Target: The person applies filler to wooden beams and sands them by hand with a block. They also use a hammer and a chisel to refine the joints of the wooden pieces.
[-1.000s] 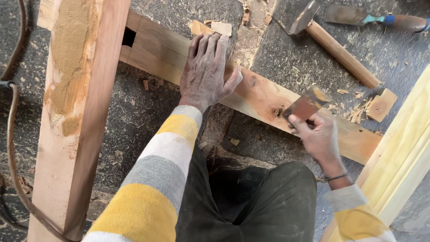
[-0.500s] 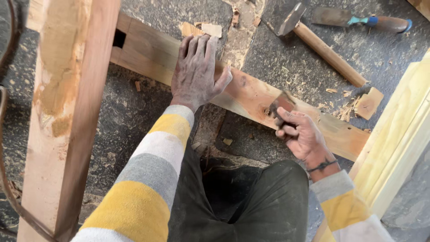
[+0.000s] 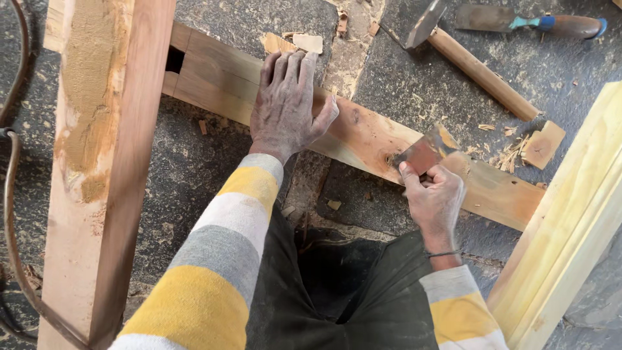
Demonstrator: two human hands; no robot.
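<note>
No packages, labels, signs or screens in view, near either of the hands or elsewhere in the frame.
</note>
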